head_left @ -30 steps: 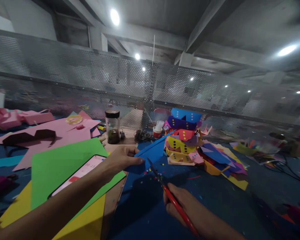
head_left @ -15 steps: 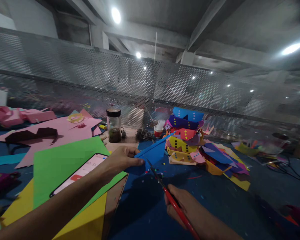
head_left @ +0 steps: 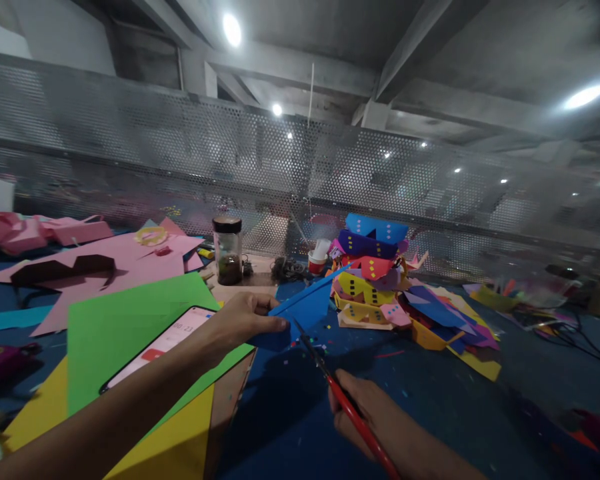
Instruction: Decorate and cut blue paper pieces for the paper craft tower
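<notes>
Between the thumb and fingers of my left hand (head_left: 253, 319) is a folded piece of blue paper (head_left: 307, 308), its long edge slanting up to the right. My right hand (head_left: 363, 410) is closed around red-handled scissors (head_left: 347, 407). Their dark blades point up and left, with the tips at the lower edge of the blue paper, just right of my left thumb. Whether the blades are apart is hard to tell. Small coloured paper bits (head_left: 321, 347) lie on the blue tabletop below the paper.
Folded paper pieces (head_left: 370, 287) are stacked behind, with loose coloured sheets (head_left: 445, 320) to their right. A lidded jar (head_left: 229, 252) and a paper cup (head_left: 317, 259) stand at the back. A phone (head_left: 165, 343) lies on green paper (head_left: 125, 313) at left. A perforated metal screen (head_left: 260, 160) rises behind.
</notes>
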Demonstrator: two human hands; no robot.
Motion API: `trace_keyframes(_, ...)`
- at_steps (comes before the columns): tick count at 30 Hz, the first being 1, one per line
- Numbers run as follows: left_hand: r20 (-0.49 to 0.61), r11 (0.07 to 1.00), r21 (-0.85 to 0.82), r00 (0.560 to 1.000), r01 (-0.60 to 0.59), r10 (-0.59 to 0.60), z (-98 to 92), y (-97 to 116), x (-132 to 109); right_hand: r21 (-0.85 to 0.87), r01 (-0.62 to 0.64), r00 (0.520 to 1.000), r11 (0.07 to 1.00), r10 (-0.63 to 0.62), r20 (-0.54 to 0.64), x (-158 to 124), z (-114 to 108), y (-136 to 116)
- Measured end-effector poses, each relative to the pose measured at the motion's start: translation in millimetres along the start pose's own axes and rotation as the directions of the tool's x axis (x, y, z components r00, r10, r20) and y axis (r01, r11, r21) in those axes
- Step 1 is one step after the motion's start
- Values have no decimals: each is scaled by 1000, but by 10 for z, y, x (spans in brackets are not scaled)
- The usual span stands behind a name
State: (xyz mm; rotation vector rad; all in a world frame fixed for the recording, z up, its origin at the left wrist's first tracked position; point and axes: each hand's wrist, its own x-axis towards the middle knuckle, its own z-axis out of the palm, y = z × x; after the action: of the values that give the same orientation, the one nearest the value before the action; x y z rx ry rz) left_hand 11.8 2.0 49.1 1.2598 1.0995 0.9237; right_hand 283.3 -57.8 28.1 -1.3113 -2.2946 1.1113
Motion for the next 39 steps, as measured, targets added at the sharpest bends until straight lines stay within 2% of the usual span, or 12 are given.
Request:
trace_keyframes(9,7,1000,16,1000,-11,11,-9,0,-10,8,-56,998,998,56,16,-27,-12,-7)
trace_keyframes(14,16,999,24,1000,-27,26,-7,9,-10,7,-40,999,999,40,9,-10,2,25)
trace_keyframes(20,7,1000,-12,1000,3,-2,25,67,-33,107,-64,996,992,56,73,-13,12,60)
trace_keyframes(26,0,999,-24,1000,27,-27,38,71,-39,55,-28,1000,998,28,9,-56,-6,-15)
trace_keyframes(31,-8,1000,-12,1000,28,-28,36,58,-20,51,-27,999,998,25,37,-44,4,13)
trace_keyframes(39,-11,999,2,999,34,-34,38,54,-16,-3,-19,1000,1000,20,4,-2,16,7)
